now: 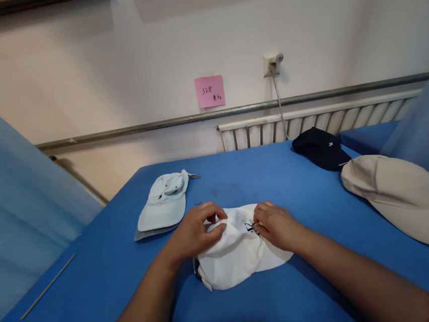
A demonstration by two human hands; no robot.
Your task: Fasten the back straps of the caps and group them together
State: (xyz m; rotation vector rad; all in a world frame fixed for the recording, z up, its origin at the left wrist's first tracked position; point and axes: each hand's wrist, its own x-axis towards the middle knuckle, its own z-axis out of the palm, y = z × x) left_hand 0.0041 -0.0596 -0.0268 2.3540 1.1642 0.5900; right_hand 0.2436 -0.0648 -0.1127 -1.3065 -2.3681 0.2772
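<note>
White cloth, soft and visibly creased: the cap lies on its side on the blue table, at the near middle, directly under both hands. Crown is slack and partly collapsed, toward the person's left; brim extends to the right, smooth along its visible edge. A dark printed mark shows on the upper face, partly covered by the right hand. A dark fitting is noted at the left end.

Right hand: fingers curled, fingertips and thumb closed on the cloth beside the mark. Left hand: half-closed over the crown, thumb and forefinger slightly apart — whether cloth is gripped cannot be determined.

Also borne by the table: a pale-blue cap, left and farther back, with a grey piece under its brim; a navy cap with a small white emblem, far right; a beige cap just beside it — brim pointing right; and a thin rod near the left edge.
</note>
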